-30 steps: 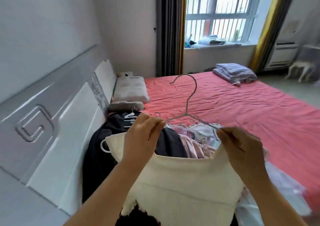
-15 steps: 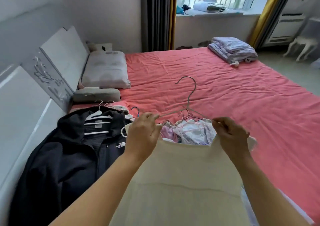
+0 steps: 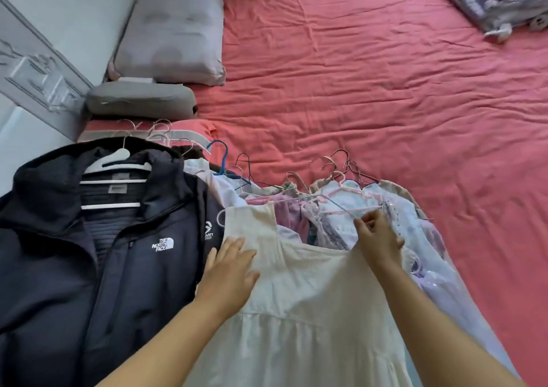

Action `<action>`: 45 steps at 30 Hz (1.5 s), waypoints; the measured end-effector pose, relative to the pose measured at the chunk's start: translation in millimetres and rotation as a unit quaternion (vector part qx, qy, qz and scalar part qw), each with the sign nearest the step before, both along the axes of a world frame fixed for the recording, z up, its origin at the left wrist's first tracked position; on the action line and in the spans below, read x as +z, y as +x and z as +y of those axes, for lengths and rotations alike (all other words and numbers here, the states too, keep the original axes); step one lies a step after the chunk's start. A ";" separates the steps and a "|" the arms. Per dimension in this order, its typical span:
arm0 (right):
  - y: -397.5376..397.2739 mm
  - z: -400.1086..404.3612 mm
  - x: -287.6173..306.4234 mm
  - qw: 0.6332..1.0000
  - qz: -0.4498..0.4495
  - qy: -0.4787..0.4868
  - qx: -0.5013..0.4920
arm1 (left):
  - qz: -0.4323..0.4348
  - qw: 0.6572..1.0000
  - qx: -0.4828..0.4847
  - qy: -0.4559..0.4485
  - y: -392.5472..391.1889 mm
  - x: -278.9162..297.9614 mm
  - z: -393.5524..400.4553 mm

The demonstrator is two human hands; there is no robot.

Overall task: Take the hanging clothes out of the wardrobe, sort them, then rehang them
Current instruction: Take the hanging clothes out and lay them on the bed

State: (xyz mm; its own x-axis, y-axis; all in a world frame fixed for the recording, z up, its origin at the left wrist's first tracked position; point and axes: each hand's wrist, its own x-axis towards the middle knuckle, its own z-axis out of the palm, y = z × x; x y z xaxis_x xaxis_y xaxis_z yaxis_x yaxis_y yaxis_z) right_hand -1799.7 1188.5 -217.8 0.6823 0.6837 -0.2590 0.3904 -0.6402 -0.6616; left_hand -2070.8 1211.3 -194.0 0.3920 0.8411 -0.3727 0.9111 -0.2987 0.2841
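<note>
Cream cotton spreads under two bare hands as a person sorts clothes on a bed [image 3: 370, 96] covered in a coral sheet. The dress [image 3: 311, 297] lies at 6 o'clock in the head view, its one visible strap toward 12, overlapping a heap of pastel garments [image 3: 400, 223] at 3 o'clock from it. The left hand [image 3: 229, 271] rests flat on the dress's left shoulder, fingers straight and slightly apart. The right hand [image 3: 378, 238] is curled at the dress's right shoulder, fingertips together on what looks like the thin wire of a hanger [image 3: 335, 205]; the pinch itself is too small to make out for certain. A dark jacket [image 3: 89, 253] on a white hanger lies at 9 o'clock, just beside the dress and touching its edge.

Judging by the spread, the emptying of the wardrobe looks largely done: many hangers' hooks fan out toward 12 o'clock. Sorting appears under way, with dark outerwear apart from light dresses. Rehanging has not begun, and no wardrobe is in view.
</note>
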 end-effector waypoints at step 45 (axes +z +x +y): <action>-449.2 -280.7 120.5 0.718 -0.012 0.121 0.686 | -0.116 0.887 0.445 0.045 -355.3 107.8 -410.6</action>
State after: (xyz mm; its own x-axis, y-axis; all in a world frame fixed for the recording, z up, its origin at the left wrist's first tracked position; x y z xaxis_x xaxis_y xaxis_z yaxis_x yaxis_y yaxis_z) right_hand -2248.9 907.8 -97.3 -0.6726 0.7398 -0.0181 0.5569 0.4900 -0.6706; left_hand -2426.1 800.8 -86.2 -0.3839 0.8782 -0.2852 0.7173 0.4781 0.5068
